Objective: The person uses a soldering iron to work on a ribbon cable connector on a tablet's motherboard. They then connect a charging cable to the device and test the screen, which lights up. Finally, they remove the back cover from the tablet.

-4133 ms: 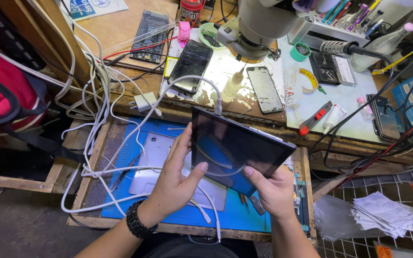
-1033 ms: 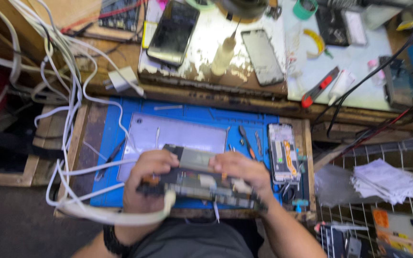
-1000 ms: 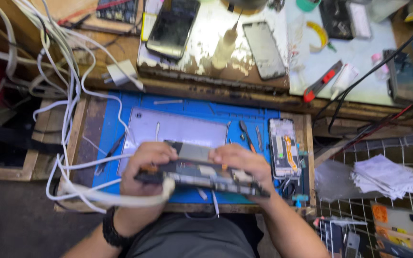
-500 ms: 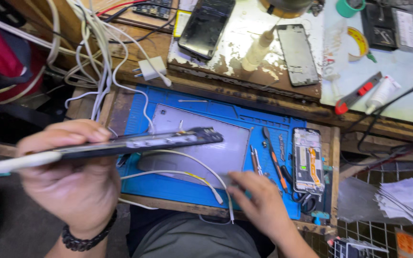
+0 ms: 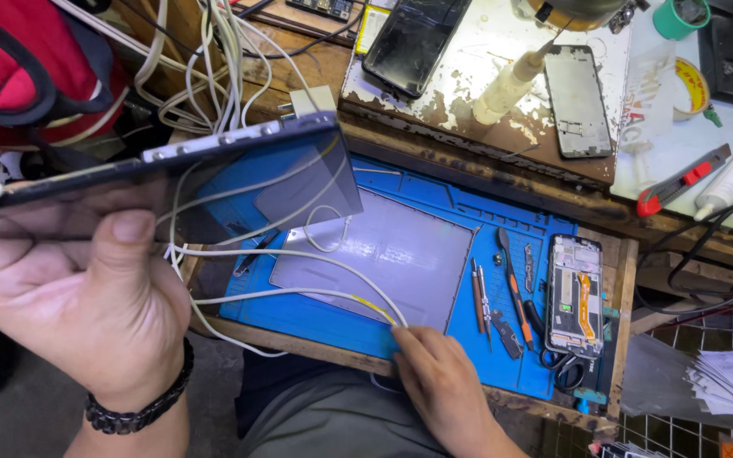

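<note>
Cluttered repair bench, with a blue work mat point(image 5: 434, 331) as its centre: I hold a dark tablet point(image 5: 214, 182) raised to the left of the mat, my left hand point(image 5: 78, 297) clamped on its lower edge, thumb pressed flat against the glass. Its long axis runs from far left, past my palm, up toward the mat's top left corner, the panel tilted so I see it nearly edge-on. A white cable point(image 5: 299, 293) trails from under the tablet across the mat's grey pad point(image 5: 383, 254) to my right hand point(image 5: 443, 390), which rests at the mat's near edge with fingertips pinched together on the cable's end. That hand is the nearer one to the cable; the left is fully taken up. Tweezers point(image 5: 481, 297) and an opened phone point(image 5: 574, 293) lie on the mat's right side.
</note>
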